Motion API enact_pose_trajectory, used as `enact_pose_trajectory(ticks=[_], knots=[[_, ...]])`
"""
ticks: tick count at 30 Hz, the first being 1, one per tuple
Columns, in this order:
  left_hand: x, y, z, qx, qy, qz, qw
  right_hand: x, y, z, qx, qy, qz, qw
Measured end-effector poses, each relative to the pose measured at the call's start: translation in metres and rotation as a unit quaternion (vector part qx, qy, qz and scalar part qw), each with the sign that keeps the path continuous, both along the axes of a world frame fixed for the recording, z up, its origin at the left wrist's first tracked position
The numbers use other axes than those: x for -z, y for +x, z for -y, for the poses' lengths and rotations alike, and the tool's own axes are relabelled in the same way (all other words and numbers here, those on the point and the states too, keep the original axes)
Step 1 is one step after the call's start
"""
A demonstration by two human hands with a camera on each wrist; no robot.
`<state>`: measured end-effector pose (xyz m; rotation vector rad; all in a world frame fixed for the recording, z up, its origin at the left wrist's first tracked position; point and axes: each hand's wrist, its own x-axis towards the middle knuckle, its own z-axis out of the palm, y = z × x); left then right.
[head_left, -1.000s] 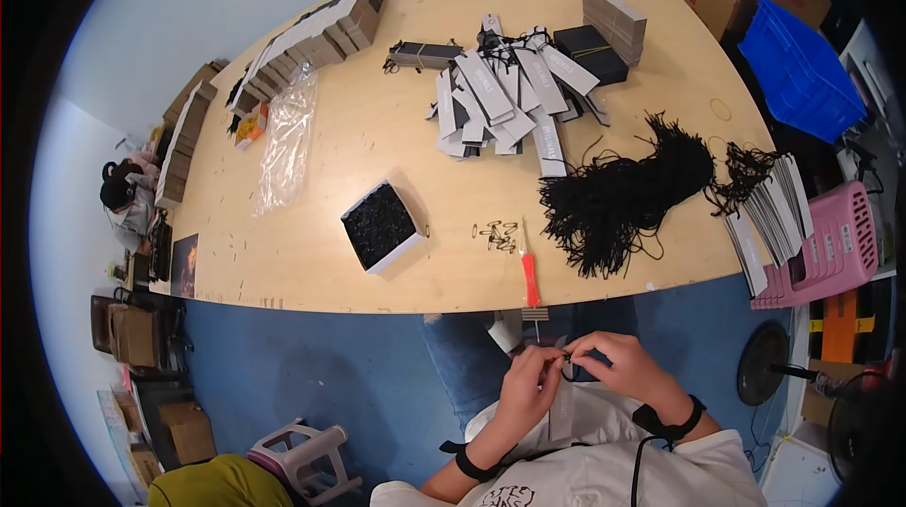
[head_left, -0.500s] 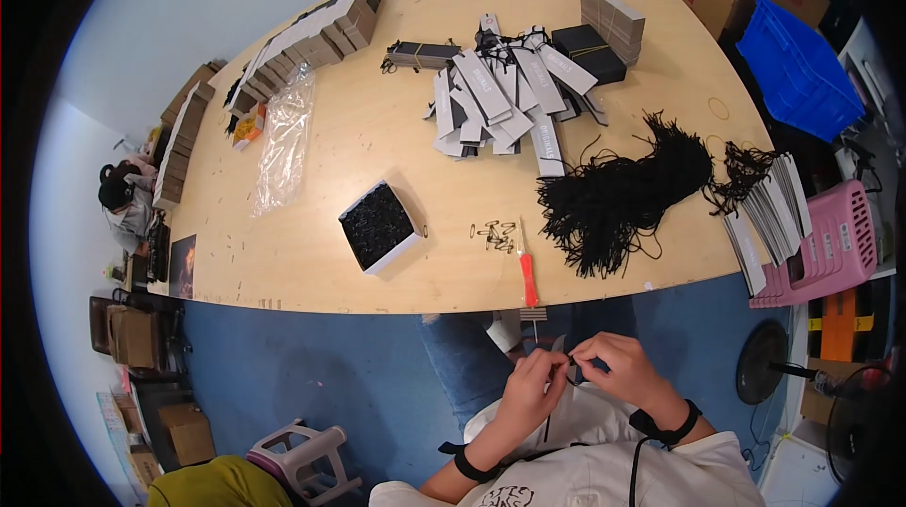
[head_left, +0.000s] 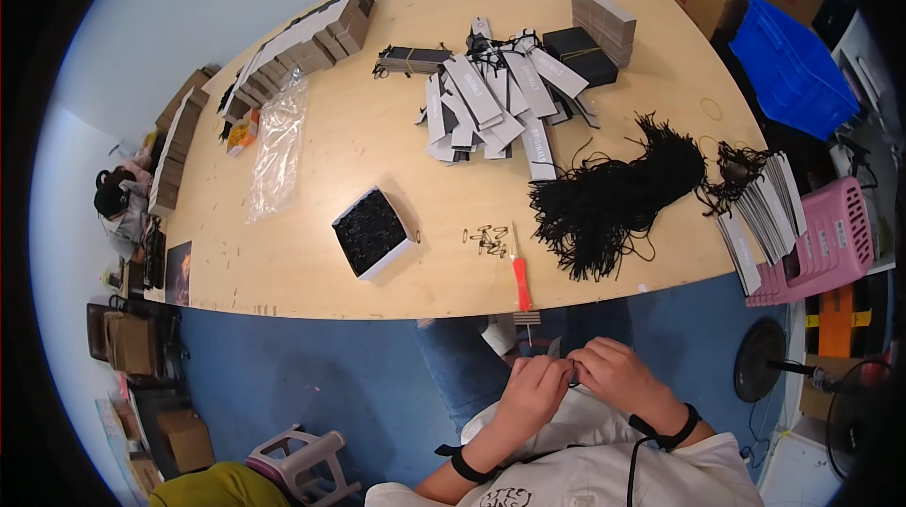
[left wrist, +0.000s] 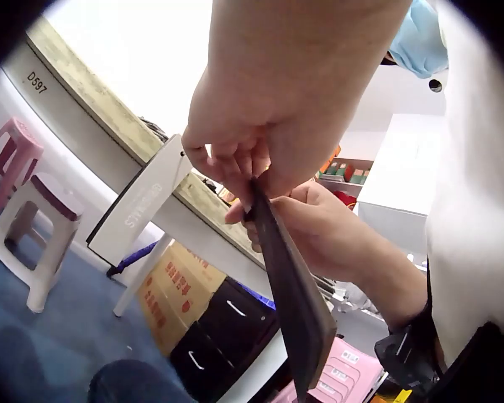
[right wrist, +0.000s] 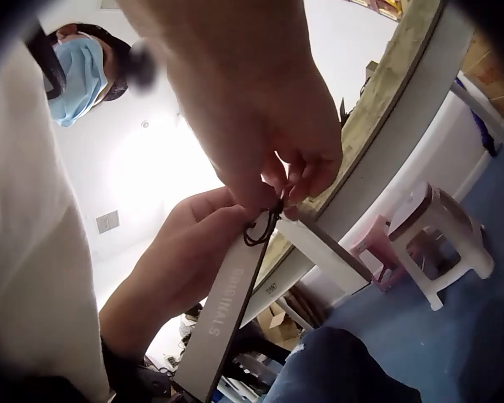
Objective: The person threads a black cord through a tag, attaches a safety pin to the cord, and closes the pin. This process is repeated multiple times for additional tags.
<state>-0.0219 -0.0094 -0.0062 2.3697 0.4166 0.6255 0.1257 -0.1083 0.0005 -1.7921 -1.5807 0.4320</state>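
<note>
My left hand [head_left: 533,394] and right hand [head_left: 618,377] meet fingertip to fingertip over the lap. Between them is a looped black cord [right wrist: 260,227], pinched by the right fingers at the top end of a tag. That long tag [right wrist: 218,327], printed ORIGINALS, is held by the left fingers and slants down in the right wrist view. Its dark side shows nearly edge-on in the left wrist view. A second white printed tag [left wrist: 139,206] juts out beyond the fingers there. Fingers hide the cord's knot area.
On the table [head_left: 434,271] lie a red-handled awl [head_left: 521,282], small metal rings [head_left: 488,240], a box of black pieces [head_left: 370,231], a black cord bundle [head_left: 623,200] and a pile of tags [head_left: 491,106]. More tags [head_left: 760,214] lie fanned at the right edge.
The tag below my hands turned from face-on to edge-on and is now hidden in the head view. The hands drew closer together, fingertips now touching. The head view shifted slightly.
</note>
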Motion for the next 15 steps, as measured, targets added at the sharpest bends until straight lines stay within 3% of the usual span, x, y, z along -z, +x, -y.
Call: enact_pose_trajectory(ticks=[2,4,10,15], knots=[[0.000,0.000,-0.001,0.010,0.008,0.004,1.000,0.002,0.004,0.004,-0.007,-0.012,-0.016,1.000],[0.000,-0.001,-0.003,0.017,0.008,0.001,1.000,0.006,0.009,0.007,-0.008,-0.006,-0.107,0.994],[0.003,-0.002,-0.006,0.050,0.005,0.005,0.999,0.007,0.011,0.014,0.003,-0.022,-0.152,0.988],[0.006,-0.001,-0.006,0.087,-0.007,0.003,0.996,0.002,0.012,0.013,-0.026,-0.048,-0.048,0.997]])
